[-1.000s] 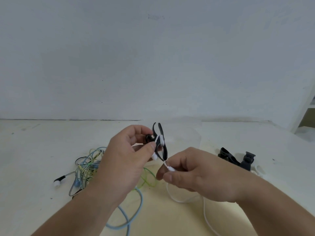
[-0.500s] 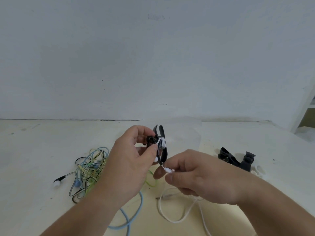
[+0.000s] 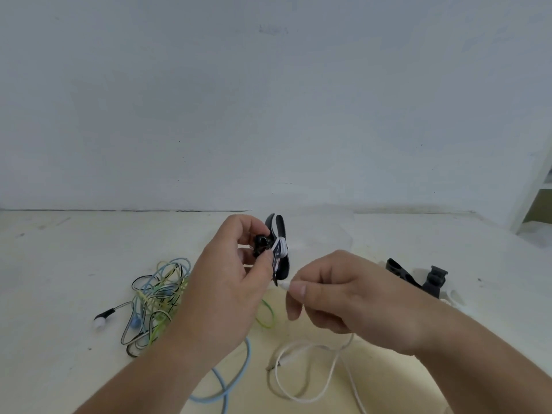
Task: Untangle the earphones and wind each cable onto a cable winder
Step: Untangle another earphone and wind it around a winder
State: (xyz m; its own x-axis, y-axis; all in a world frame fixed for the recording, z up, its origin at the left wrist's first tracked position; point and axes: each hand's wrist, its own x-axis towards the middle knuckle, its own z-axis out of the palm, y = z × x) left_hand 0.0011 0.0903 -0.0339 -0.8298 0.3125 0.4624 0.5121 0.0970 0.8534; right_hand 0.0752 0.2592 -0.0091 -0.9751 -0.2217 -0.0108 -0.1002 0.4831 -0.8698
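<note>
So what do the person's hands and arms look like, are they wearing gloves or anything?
No gloves. Both the left hand and the right hand are bare, with short plain nails and no rings on the fingers that show. No watch, bracelet or sleeve appears on either forearm as far as the picture reaches.

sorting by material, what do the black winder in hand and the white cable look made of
Black winder: looks like matte, flexible rubber or silicone, since it bends in a loop. White cable: smooth plastic-coated wire, lying in soft loose curves on the table.

Left hand (image 3: 230,289) raised, fingers pinched; right hand (image 3: 343,297) beside it, thumb and forefinger closed
</note>
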